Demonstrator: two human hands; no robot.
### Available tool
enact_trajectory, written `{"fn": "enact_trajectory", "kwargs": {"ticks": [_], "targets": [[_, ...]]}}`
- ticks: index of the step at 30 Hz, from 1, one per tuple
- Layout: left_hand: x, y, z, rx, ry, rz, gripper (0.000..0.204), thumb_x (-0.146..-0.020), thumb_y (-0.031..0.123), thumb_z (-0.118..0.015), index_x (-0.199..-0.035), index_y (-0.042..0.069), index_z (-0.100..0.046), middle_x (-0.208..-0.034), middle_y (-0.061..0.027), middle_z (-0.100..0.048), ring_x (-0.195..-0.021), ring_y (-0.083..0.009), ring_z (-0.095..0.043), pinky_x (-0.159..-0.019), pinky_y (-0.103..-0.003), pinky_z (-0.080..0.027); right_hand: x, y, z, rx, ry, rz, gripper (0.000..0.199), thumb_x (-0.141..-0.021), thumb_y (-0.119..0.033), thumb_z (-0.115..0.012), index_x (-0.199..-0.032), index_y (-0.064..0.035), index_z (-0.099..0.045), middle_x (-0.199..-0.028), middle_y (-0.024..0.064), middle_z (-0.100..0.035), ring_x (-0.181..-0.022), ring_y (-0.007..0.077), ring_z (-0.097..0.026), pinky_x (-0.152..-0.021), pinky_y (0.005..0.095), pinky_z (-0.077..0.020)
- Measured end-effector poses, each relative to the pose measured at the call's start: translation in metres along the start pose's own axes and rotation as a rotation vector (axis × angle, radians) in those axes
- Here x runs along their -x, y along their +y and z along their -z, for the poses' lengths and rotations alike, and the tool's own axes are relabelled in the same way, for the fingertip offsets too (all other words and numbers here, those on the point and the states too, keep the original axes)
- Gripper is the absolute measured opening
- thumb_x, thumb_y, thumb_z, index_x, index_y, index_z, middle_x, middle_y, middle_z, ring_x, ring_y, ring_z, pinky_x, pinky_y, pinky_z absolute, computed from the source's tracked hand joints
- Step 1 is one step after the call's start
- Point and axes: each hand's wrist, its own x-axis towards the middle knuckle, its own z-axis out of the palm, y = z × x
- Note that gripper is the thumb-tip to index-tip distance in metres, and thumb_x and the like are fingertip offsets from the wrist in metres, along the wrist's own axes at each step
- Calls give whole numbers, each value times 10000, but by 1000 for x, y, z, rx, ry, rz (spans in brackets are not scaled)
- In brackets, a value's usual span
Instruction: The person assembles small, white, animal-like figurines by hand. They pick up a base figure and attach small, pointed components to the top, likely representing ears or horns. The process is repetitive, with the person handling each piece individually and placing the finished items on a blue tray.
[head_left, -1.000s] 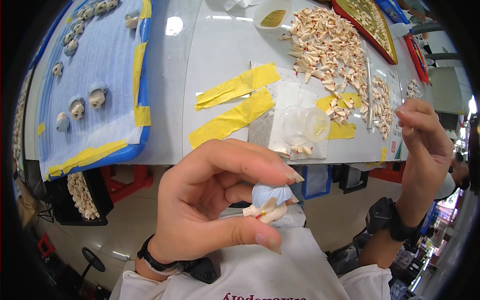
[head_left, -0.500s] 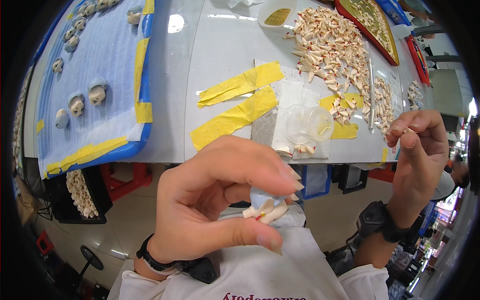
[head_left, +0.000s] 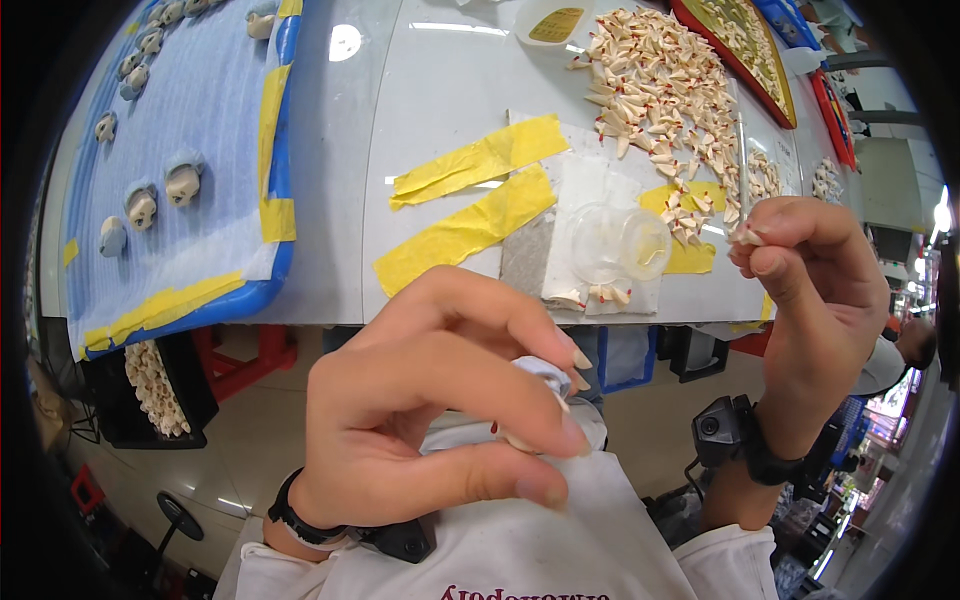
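Observation:
My left hand [head_left: 410,400], in front of my shirt, is closed around a small figurine part [head_left: 545,372] with a light blue top and cream below. The fingers hide most of it. My right hand [head_left: 825,275] is raised over the table's right side, pinching a tiny cream piece [head_left: 748,238] between thumb and fingertips. Beyond that hand lies a large pile of small pointed cream pieces [head_left: 660,90] with red tips. Between the hands, a clear plastic cup [head_left: 640,248] rests on a white board [head_left: 575,190], with a few cream pieces at its near edge.
At left stands a blue tray [head_left: 284,150] lined with blue cloth, bearing several small doll heads [head_left: 184,185]. Yellow tape strips [head_left: 465,230] lie mid-table. A red-rimmed tray [head_left: 745,60] is at the far right. Below the table sits a black crate [head_left: 195,375] of cream pieces.
My right hand has moved left with its tiny piece, towards the cream pile. My left fingers have shifted around the figurine part, which is now more covered.

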Motion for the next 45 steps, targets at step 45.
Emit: {"fn": "enact_trajectory", "kwargs": {"ticks": [45], "targets": [[4,7,-23,-288,212,-32,462,-649,250,-769,-925,-33,-530,-809,-95,-519,-687,-157,-562,-625,-243,-464,26,-13,-25,167,-287,403,219,-580,-44,-748,-743,-79,-607,-694,41,-527,-589,129,-496,-544,235,-365]]}}
